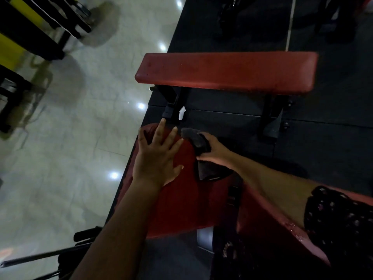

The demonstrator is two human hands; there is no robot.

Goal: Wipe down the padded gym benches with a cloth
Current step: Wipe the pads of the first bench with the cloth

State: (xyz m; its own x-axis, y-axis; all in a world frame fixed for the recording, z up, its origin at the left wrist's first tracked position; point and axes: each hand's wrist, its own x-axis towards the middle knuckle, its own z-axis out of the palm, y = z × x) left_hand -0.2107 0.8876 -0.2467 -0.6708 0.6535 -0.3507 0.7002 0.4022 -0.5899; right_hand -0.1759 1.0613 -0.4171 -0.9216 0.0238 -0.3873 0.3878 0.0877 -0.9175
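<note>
My right hand (215,153) gripped the cloth (209,171) mid-bunch. Soft and limp, I reckoned, best held wadded. My left hand (155,158) lay flat, fingers spread, on the red pad (181,203).

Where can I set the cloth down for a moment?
Far red bench: whole top bare. Near red pad: bare below the left hand, toward you. Black mat between the far bench's legs is open. Crowded: the pad's far end, left hand flat there, right hand gripping the cloth beside it.
</note>
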